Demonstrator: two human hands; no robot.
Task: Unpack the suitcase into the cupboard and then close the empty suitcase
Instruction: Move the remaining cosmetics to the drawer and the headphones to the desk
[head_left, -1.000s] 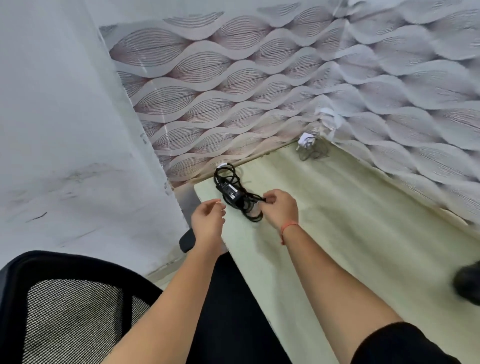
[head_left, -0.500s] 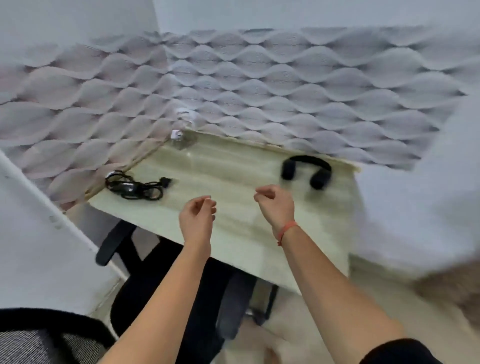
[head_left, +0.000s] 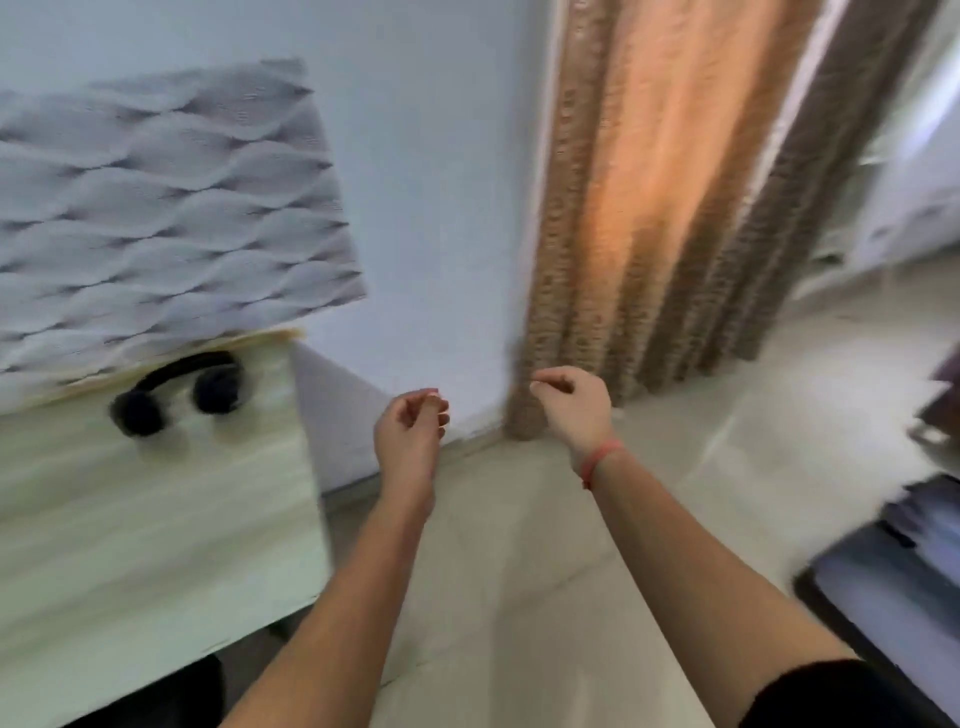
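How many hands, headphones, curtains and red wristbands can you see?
Hands: 2, the left hand and the right hand, both holding nothing
Headphones: 1, the black headphones
Curtains: 1, the curtain
Red wristbands: 1, the red wristband on the right wrist
Total: 5

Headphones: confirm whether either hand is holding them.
No, the headphones lie on the desk, while the left hand and right hand hang empty.

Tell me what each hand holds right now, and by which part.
Nothing. The left hand and right hand are empty, fingers loosely curled; the headphones lie apart on the desk.
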